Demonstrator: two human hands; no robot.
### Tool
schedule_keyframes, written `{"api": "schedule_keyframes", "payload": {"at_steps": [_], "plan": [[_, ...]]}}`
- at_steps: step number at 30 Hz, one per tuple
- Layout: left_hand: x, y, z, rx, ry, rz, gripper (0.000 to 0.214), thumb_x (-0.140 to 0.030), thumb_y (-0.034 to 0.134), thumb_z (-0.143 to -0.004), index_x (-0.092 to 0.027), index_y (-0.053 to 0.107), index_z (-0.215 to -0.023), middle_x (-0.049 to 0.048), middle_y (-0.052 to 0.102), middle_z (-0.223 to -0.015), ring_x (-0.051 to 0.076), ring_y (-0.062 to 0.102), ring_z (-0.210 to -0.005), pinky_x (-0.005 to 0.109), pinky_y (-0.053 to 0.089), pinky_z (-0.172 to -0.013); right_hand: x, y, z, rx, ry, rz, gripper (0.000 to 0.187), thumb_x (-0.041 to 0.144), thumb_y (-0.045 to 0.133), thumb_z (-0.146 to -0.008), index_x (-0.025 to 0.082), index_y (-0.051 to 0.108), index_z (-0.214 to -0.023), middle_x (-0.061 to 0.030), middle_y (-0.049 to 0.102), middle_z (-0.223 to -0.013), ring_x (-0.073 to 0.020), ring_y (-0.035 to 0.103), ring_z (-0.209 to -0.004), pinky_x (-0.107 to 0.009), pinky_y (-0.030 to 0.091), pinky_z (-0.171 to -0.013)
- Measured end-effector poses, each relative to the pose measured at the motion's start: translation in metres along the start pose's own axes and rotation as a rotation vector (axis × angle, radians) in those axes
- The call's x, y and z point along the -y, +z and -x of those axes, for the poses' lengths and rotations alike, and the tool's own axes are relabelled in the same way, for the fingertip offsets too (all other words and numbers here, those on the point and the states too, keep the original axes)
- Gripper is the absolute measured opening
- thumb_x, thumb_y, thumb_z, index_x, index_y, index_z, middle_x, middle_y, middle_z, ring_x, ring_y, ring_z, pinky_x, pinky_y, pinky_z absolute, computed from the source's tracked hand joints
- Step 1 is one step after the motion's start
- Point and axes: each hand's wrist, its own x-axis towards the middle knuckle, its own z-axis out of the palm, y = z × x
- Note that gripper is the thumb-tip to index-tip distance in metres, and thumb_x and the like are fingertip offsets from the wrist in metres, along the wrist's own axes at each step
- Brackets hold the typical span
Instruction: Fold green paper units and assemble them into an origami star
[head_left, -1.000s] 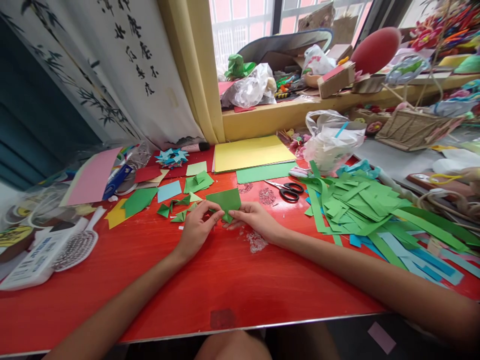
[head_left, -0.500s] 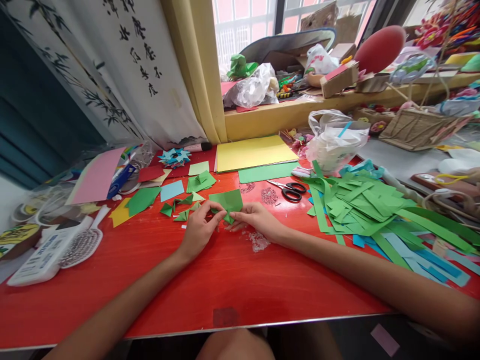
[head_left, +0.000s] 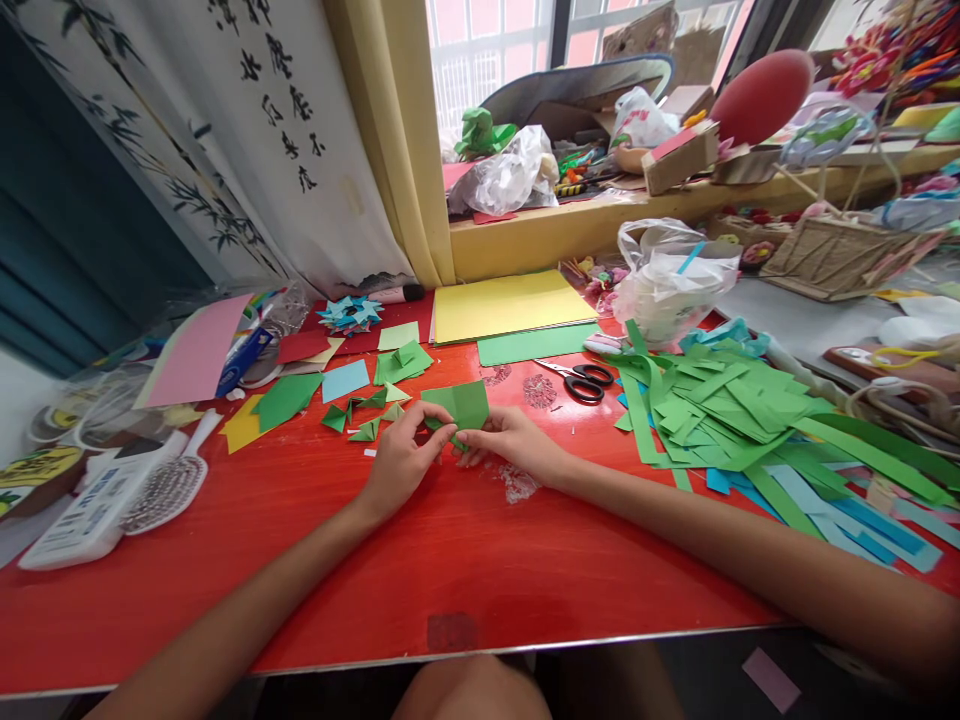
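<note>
A small piece of green paper (head_left: pixel 461 400) is held between both hands above the red table, its upper part standing up with a crease down the middle. My left hand (head_left: pixel 409 450) pinches its lower left edge between thumb and fingers. From the other side, my right hand (head_left: pixel 514 445) grips the lower right edge, the fingertips of both hands nearly meeting. The bottom of the paper is partly hidden by the fingers. Just left of the hands lie several folded green paper pieces (head_left: pixel 366 428). Behind them are a stack of green paper (head_left: pixel 409 362) and a light blue square (head_left: pixel 346 381).
Black-handled scissors (head_left: pixel 585 381) lie behind my right hand. A heap of green paper strips (head_left: pixel 735 405) covers the right side. Yellow sheets (head_left: pixel 510 305) rest at the back near the window ledge. A white hairbrush (head_left: pixel 169 485) is on the left of the red table (head_left: pixel 360 600).
The fingertips have drawn closer together at the paper's lower edge, and the pointed lower flap is now mostly covered. Both hands stay in nearly the same place.
</note>
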Motion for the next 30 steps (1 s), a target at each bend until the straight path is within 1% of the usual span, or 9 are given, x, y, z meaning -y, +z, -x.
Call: {"api": "schedule_keyframes", "payload": {"at_steps": [4, 8, 11, 16, 20, 22, 25, 27, 30], "plan": [[0.0, 0.0, 0.001, 0.013, 0.021, -0.038, 0.013, -0.032, 0.05, -0.079, -0.019, 0.051, -0.082, -0.0003, 0.053, -0.08, 0.009, 0.05, -0.058, 0.02, 0.039, -0.051, -0.006, -0.001, -0.001, 0.03, -0.007, 0.042, 0.021, 0.033, 0.062, -0.07, 0.013, 0.056, -0.073, -0.0009, 0.06, -0.062, -0.0115, 0.059, -0.054, -0.025, 0.048, -0.056], [0.001, -0.001, -0.002, 0.054, 0.045, -0.083, 0.011, -0.03, 0.05, -0.079, -0.02, 0.052, -0.08, -0.0003, 0.054, -0.08, 0.011, 0.05, -0.067, 0.02, 0.037, -0.053, -0.008, -0.004, -0.002, 0.02, -0.029, 0.03, 0.017, 0.03, 0.059, -0.072, 0.013, 0.055, -0.075, -0.0004, 0.058, -0.063, -0.0104, 0.056, -0.053, -0.024, 0.046, -0.053], [0.002, -0.002, -0.004, 0.061, 0.039, -0.073, 0.011, -0.03, 0.051, -0.078, -0.019, 0.052, -0.08, -0.0009, 0.054, -0.079, 0.01, 0.048, -0.065, 0.019, 0.035, -0.051, -0.006, -0.004, -0.002, -0.004, -0.055, 0.033, 0.015, 0.027, 0.058, -0.073, 0.014, 0.055, -0.08, 0.0002, 0.057, -0.066, -0.0089, 0.054, -0.054, -0.023, 0.044, -0.053], [0.003, -0.002, -0.006, 0.056, -0.016, -0.032, 0.012, -0.031, 0.052, -0.077, -0.019, 0.052, -0.079, -0.002, 0.052, -0.075, 0.007, 0.042, -0.053, 0.019, 0.031, -0.045, 0.002, -0.001, -0.001, 0.004, -0.069, 0.027, 0.014, 0.022, 0.059, -0.071, 0.015, 0.057, -0.083, 0.0015, 0.056, -0.069, -0.0078, 0.05, -0.057, -0.021, 0.042, -0.055], [0.005, -0.001, -0.008, 0.05, -0.066, 0.019, 0.013, -0.032, 0.054, -0.075, -0.02, 0.052, -0.078, -0.0024, 0.053, -0.07, 0.007, 0.044, -0.05, 0.019, 0.033, -0.044, 0.002, 0.0, -0.002, 0.0, -0.064, 0.015, 0.014, 0.02, 0.059, -0.07, 0.015, 0.056, -0.083, 0.0012, 0.057, -0.071, -0.0087, 0.051, -0.06, -0.022, 0.042, -0.057], [0.007, 0.0, -0.009, 0.043, -0.114, 0.082, 0.015, -0.034, 0.056, -0.074, -0.02, 0.051, -0.078, -0.0033, 0.052, -0.063, 0.008, 0.046, -0.047, 0.019, 0.034, -0.044, 0.0, -0.001, -0.004, -0.033, -0.069, 0.004, 0.015, 0.021, 0.059, -0.07, 0.016, 0.055, -0.083, 0.0017, 0.056, -0.069, -0.0095, 0.052, -0.062, -0.023, 0.043, -0.06], [0.009, 0.0, -0.009, 0.048, -0.171, 0.17, 0.019, -0.036, 0.056, -0.073, -0.019, 0.05, -0.081, -0.0041, 0.052, -0.055, 0.009, 0.047, -0.045, 0.02, 0.037, -0.045, -0.003, -0.004, -0.005, -0.17, -0.081, -0.031, 0.018, 0.023, 0.06, -0.069, 0.017, 0.054, -0.084, 0.0019, 0.057, -0.069, -0.0102, 0.054, -0.063, -0.025, 0.043, -0.063], [0.009, 0.0, -0.009, 0.069, -0.186, 0.209, 0.021, -0.036, 0.056, -0.074, -0.019, 0.051, -0.085, -0.0031, 0.055, -0.055, 0.01, 0.049, -0.046, 0.021, 0.039, -0.047, -0.004, -0.007, -0.006, -0.255, -0.087, -0.055, 0.021, 0.024, 0.06, -0.068, 0.017, 0.055, -0.087, 0.0012, 0.058, -0.071, -0.0102, 0.054, -0.063, -0.025, 0.043, -0.065], [0.009, 0.0, -0.01, 0.059, -0.175, 0.258, 0.024, -0.033, 0.055, -0.075, -0.019, 0.05, -0.093, -0.0015, 0.057, -0.061, 0.011, 0.053, -0.053, 0.022, 0.044, -0.052, -0.004, -0.01, -0.007, -0.313, -0.09, -0.068, 0.024, 0.025, 0.06, -0.068, 0.015, 0.057, -0.09, 0.0, 0.059, -0.072, -0.01, 0.054, -0.063, -0.025, 0.042, -0.065]]}}
